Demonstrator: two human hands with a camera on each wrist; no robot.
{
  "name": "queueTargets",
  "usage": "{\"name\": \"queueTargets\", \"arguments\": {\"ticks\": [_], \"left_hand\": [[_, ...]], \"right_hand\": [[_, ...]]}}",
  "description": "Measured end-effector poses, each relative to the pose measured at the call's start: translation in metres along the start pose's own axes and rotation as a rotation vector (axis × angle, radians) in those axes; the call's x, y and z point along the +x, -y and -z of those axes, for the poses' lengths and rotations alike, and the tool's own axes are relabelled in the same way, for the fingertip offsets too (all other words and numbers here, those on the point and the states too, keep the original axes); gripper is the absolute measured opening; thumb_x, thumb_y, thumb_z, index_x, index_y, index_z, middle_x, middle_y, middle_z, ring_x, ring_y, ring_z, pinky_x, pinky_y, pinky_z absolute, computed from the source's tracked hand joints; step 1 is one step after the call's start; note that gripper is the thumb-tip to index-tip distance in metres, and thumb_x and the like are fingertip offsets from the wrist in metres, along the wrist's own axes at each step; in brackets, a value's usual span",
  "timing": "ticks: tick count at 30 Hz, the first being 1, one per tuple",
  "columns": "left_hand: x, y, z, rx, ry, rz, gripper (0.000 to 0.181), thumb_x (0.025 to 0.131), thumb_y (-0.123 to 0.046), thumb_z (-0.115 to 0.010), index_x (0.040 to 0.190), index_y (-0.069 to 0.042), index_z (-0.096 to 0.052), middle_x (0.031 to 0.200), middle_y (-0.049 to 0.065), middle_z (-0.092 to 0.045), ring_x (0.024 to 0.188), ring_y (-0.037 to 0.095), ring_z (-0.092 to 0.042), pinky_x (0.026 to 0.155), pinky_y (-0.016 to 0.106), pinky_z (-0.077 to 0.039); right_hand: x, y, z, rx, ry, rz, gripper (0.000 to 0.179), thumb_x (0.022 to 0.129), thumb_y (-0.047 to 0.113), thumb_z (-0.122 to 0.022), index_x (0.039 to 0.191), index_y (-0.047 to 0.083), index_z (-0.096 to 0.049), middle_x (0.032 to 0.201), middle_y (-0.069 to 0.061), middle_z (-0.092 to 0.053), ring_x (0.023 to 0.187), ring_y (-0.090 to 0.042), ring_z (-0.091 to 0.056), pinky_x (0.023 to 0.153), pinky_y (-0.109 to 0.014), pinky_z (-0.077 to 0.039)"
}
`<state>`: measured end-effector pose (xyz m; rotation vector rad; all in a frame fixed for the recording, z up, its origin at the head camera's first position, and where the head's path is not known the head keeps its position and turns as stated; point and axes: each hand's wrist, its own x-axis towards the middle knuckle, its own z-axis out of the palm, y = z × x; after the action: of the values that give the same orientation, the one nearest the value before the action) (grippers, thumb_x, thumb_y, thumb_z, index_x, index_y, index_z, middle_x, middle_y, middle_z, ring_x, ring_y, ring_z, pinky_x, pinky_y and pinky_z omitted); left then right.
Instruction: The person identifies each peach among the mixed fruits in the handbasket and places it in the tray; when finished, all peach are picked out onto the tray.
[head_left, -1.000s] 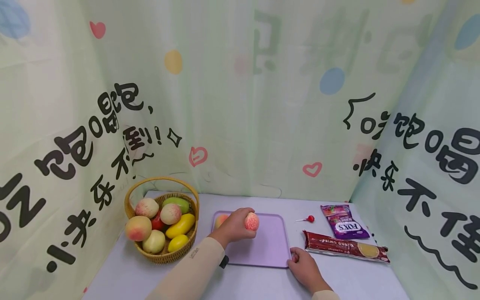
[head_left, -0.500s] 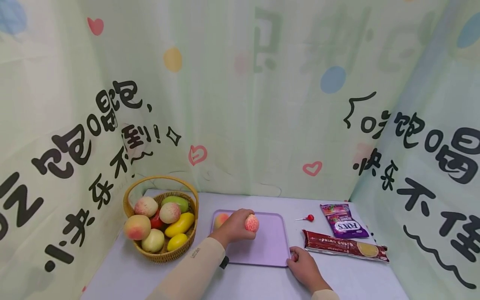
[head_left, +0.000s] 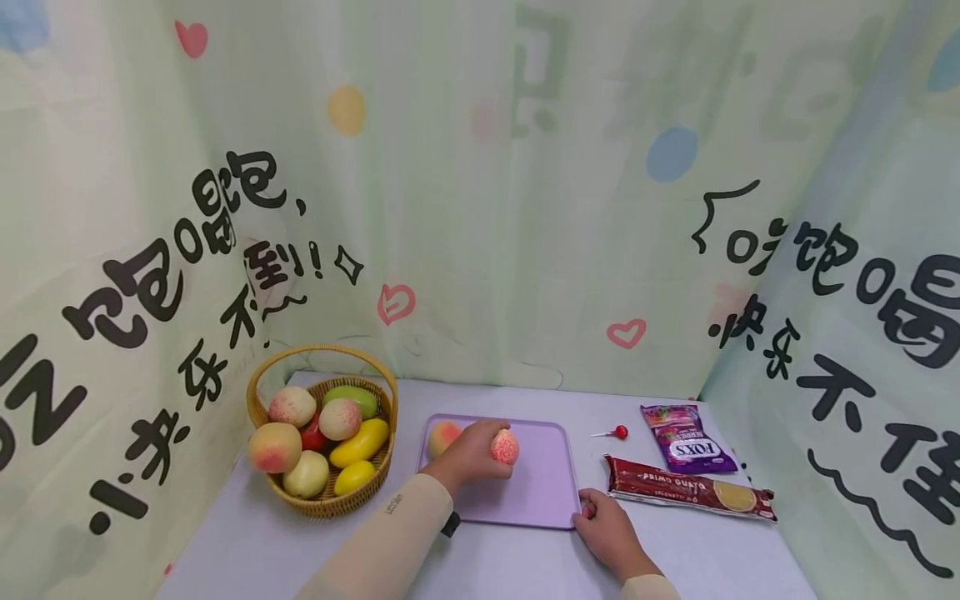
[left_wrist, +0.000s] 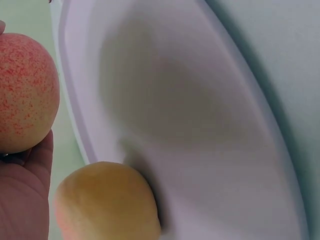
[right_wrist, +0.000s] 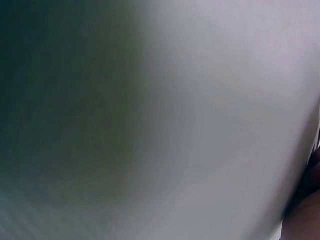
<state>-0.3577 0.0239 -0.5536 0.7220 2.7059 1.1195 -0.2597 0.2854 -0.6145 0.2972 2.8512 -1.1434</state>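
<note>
My left hand (head_left: 474,454) holds a pink-speckled peach (head_left: 505,447) over the purple tray (head_left: 536,492). In the left wrist view the held peach (left_wrist: 25,92) shows at the left edge, with part of the palm (left_wrist: 25,200) under it. A yellow-orange peach (head_left: 442,437) lies at the tray's left side, partly hidden by the left hand; close up, that peach (left_wrist: 107,202) sits against the pale tray surface. At the tray's front right corner my right hand (head_left: 609,533) grips the edge with curled fingers. The right wrist view is mostly blurred, with a bit of hand (right_wrist: 302,220) at lower right.
To the left, a wicker basket (head_left: 330,504) with a tall handle is piled with peaches and other fruit. Right of the tray lie a red lollipop (head_left: 621,432), a purple Fox's candy bag (head_left: 686,442) and a dark red spaghetti pack (head_left: 690,489). Printed curtains surround the table.
The head view has shifted slightly, so the scene sits a little higher in it. Both hands keep their places, the left with the peach over the tray, the right at the corner.
</note>
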Motion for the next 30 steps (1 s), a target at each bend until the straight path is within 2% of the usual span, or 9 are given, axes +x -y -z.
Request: {"name": "queueTargets", "arguments": {"ticks": [6, 14, 19, 30], "left_hand": [[0.0007, -0.002, -0.0019, -0.007, 0.015, 0.048, 0.078, 0.075, -0.022, -0.084, 0.146, -0.014, -0.054, 0.143, 0.002, -0.058, 0.118, 0.016, -0.055, 0.107, 0.038, -0.049], [0.0019, -0.001, -0.0008, -0.006, 0.021, 0.054, 0.079, 0.076, -0.021, -0.085, 0.147, -0.012, -0.053, 0.143, 0.003, -0.058, 0.12, 0.017, -0.056, 0.108, 0.04, -0.048], [0.0039, -0.0002, -0.0018, -0.003, 0.025, 0.054, 0.076, 0.074, -0.021, -0.086, 0.144, -0.012, -0.056, 0.138, 0.002, -0.061, 0.112, 0.015, -0.056, 0.105, 0.038, -0.05], [0.0021, -0.0035, -0.0027, -0.049, 0.065, 0.104, 0.073, 0.075, -0.019, -0.087, 0.141, -0.013, -0.055, 0.116, -0.004, -0.062, 0.098, 0.012, -0.056, 0.091, 0.035, -0.052]], "right_hand": [[0.0003, -0.002, -0.0005, -0.003, -0.008, -0.007, 0.044, 0.087, 0.011, -0.071, 0.127, -0.006, -0.064, 0.08, -0.001, -0.055, 0.075, -0.016, -0.049, 0.066, -0.03, -0.04], [-0.001, -0.0002, 0.0007, -0.003, -0.023, 0.024, 0.042, 0.086, 0.01, -0.071, 0.124, -0.006, -0.065, 0.079, -0.001, -0.055, 0.074, -0.016, -0.049, 0.068, -0.031, -0.039], [-0.0014, 0.0009, 0.0007, -0.004, -0.022, 0.026, 0.042, 0.086, 0.01, -0.071, 0.124, -0.006, -0.065, 0.079, 0.0, -0.055, 0.073, -0.016, -0.049, 0.067, -0.03, -0.039], [0.0005, -0.0003, -0.0002, 0.002, 0.0, -0.005, 0.042, 0.087, 0.01, -0.071, 0.125, -0.006, -0.064, 0.08, -0.002, -0.055, 0.074, -0.017, -0.049, 0.067, -0.032, -0.04]]}}
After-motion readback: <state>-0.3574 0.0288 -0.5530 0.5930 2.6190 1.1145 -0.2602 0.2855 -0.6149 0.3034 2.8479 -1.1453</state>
